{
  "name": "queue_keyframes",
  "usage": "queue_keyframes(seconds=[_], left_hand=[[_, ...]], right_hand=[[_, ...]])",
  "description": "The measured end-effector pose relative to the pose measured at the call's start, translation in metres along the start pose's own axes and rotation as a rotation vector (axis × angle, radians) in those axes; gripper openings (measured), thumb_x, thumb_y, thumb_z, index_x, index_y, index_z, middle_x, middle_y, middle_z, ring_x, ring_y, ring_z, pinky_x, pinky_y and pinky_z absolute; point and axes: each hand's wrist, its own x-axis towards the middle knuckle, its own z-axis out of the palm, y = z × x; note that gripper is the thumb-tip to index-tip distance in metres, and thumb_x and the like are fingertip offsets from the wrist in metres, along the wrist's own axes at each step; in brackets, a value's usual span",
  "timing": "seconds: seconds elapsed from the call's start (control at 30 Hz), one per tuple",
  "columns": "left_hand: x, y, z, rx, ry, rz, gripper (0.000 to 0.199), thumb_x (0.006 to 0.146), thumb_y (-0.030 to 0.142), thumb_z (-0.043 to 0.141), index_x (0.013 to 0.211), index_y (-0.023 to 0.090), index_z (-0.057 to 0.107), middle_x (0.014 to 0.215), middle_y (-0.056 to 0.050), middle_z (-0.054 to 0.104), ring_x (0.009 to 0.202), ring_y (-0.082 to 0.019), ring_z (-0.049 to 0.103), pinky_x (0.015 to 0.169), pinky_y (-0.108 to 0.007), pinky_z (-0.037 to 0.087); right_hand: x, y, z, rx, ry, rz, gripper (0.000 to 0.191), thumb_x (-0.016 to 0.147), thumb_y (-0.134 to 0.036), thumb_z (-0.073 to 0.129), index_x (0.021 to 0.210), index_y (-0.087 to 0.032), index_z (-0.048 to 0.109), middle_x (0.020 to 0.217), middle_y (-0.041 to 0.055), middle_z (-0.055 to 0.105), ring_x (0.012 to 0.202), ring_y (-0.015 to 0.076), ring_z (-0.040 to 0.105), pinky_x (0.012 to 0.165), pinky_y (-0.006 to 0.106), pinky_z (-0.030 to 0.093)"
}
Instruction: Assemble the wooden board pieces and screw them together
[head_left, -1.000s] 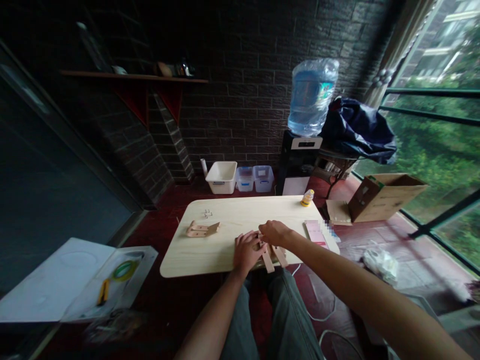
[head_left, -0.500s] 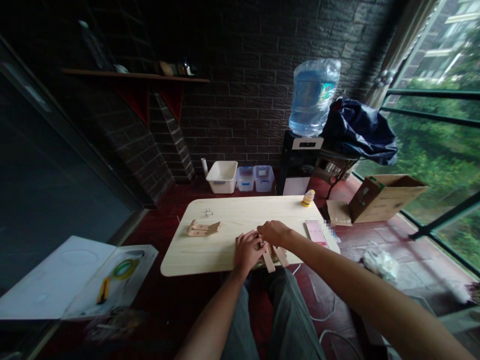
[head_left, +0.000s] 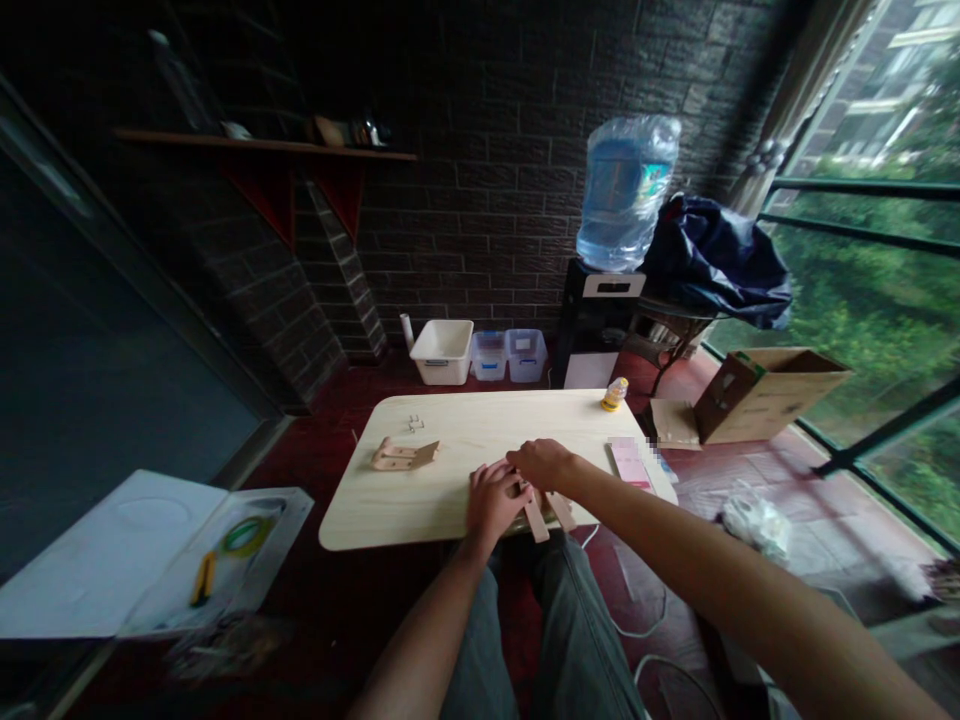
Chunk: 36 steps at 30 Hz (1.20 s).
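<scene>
At the near edge of the pale table (head_left: 390, 515), my left hand (head_left: 495, 500) grips a light wooden piece with slats (head_left: 535, 522), holding it down. My right hand (head_left: 541, 464) is closed just above the far end of that piece, beside my left fingers. Whatever lies in its fingertips is hidden. Two slat ends stick out toward my lap. A second wooden piece (head_left: 405, 457), with two arms and a curved end, lies on the left of the table. Several small bent metal parts (head_left: 415, 424) lie behind it.
A small yellow-and-clear bottle (head_left: 614, 394) stands at the table's far right corner, with a pink sheet (head_left: 628, 461) nearer me. On the floor are plastic bins (head_left: 442, 352), a cardboard box (head_left: 765, 395) and an open white case (head_left: 217, 560). A water dispenser (head_left: 600, 325) stands behind.
The view has shifted very slightly. My right hand has turned a little over the wooden piece and moved slightly left; my left hand keeps its place on it.
</scene>
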Motion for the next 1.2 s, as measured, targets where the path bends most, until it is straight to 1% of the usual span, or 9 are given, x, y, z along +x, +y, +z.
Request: queue_keyframes(seconds=[0.1,0.17,0.33,0.47,0.6,0.73,0.9,1.07,1.2], left_hand=[[0.0,-0.001,0.0,-0.01,-0.006,-0.006,0.014,0.085,0.032,0.072,0.098,0.033,0.075,0.125,0.0,0.073,0.128,-0.024,0.058,0.117,-0.05,0.033],[0.0,-0.002,0.0,-0.017,-0.007,-0.012,0.013,0.085,0.033,0.072,0.098,0.033,0.076,0.127,0.0,0.072,0.13,-0.024,0.057,0.117,-0.05,0.033],[0.0,-0.003,-0.001,-0.026,-0.013,-0.018,0.019,0.084,0.031,0.073,0.102,0.035,0.076,0.128,-0.001,0.072,0.132,-0.025,0.056,0.118,-0.051,0.032],[-0.001,-0.002,0.0,-0.021,-0.008,-0.01,0.015,0.084,0.032,0.074,0.098,0.034,0.076,0.128,-0.001,0.072,0.131,-0.025,0.056,0.117,-0.05,0.033],[0.0,-0.002,0.001,-0.017,-0.001,-0.016,0.012,0.085,0.032,0.073,0.096,0.034,0.076,0.128,-0.001,0.072,0.131,-0.024,0.056,0.118,-0.051,0.033],[0.0,-0.003,0.002,-0.017,0.003,-0.018,0.01,0.085,0.035,0.073,0.094,0.033,0.076,0.127,0.0,0.072,0.131,-0.024,0.057,0.117,-0.051,0.034],[0.0,-0.004,0.003,-0.011,0.023,0.005,0.014,0.085,0.035,0.072,0.099,0.035,0.076,0.126,0.001,0.073,0.129,-0.024,0.058,0.117,-0.051,0.035],[0.0,-0.003,0.004,-0.001,0.004,-0.008,0.013,0.085,0.034,0.073,0.097,0.034,0.077,0.127,-0.001,0.073,0.13,-0.025,0.057,0.117,-0.05,0.034],[0.0,-0.002,0.004,0.002,-0.013,-0.014,0.012,0.085,0.033,0.072,0.096,0.034,0.076,0.128,0.0,0.072,0.132,-0.025,0.056,0.118,-0.051,0.033]], right_hand=[[0.002,0.002,0.003,-0.049,-0.014,-0.019,0.029,0.095,-0.019,0.056,0.122,-0.012,0.065,0.11,0.0193,0.076,0.102,0.0288,0.075,0.079,0.038,0.058],[0.002,0.005,0.002,-0.059,-0.012,-0.002,0.029,0.096,-0.021,0.054,0.121,-0.01,0.065,0.11,0.0206,0.075,0.103,0.0291,0.075,0.079,0.038,0.059],[-0.002,0.005,-0.01,-0.032,-0.069,-0.002,0.035,0.096,-0.031,0.057,0.123,-0.01,0.065,0.113,0.022,0.074,0.103,0.0307,0.074,0.079,0.038,0.059],[-0.004,0.004,-0.014,-0.046,-0.083,-0.02,0.035,0.095,-0.024,0.056,0.127,-0.012,0.062,0.115,0.0196,0.074,0.104,0.0304,0.074,0.079,0.039,0.058],[0.0,0.006,-0.007,-0.069,-0.067,-0.045,0.031,0.095,-0.018,0.052,0.122,-0.011,0.064,0.112,0.02,0.074,0.104,0.0298,0.073,0.08,0.039,0.058],[0.002,0.01,0.001,-0.085,-0.045,-0.039,0.031,0.095,-0.018,0.052,0.122,-0.008,0.063,0.111,0.0217,0.074,0.1,0.029,0.074,0.079,0.038,0.059],[-0.003,0.012,-0.002,-0.068,-0.026,-0.023,0.034,0.095,-0.026,0.055,0.123,-0.009,0.064,0.109,0.0207,0.075,0.1,0.0294,0.075,0.078,0.038,0.059],[-0.006,0.014,-0.002,-0.061,-0.009,-0.025,0.031,0.095,-0.019,0.054,0.124,-0.014,0.064,0.11,0.0173,0.076,0.1,0.0282,0.075,0.077,0.037,0.059],[-0.002,0.013,0.003,-0.076,-0.014,-0.049,0.029,0.095,-0.018,0.053,0.121,-0.011,0.064,0.111,0.0189,0.075,0.101,0.0292,0.074,0.078,0.038,0.059]])
